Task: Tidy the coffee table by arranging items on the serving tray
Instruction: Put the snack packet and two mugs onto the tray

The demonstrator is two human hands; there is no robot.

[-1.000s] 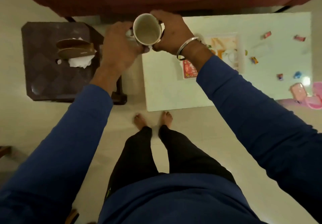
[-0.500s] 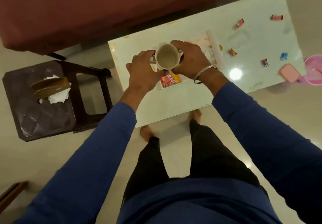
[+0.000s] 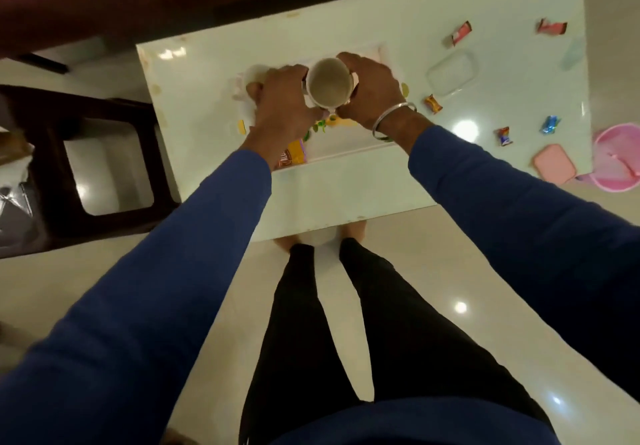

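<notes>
Moved: both hands carried the mug (image 3: 329, 82) from beside the stool (image 3: 86, 154) to above the tray (image 3: 349, 152).
Mug: pale, mouth up, nothing visible inside.
Grip: left hand (image 3: 282, 103) and right hand (image 3: 372, 90) curl round its sides.
Tray: on the table (image 3: 363, 188), near its left end; snack packet (image 3: 294, 157) at front-left corner.
Room: bare tray strip front-right.
Around: candies (image 3: 433, 103), clear lid (image 3: 450, 72), pink lid (image 3: 554, 164) right of tray; small cup (image 3: 254, 74) behind left hand.
</notes>
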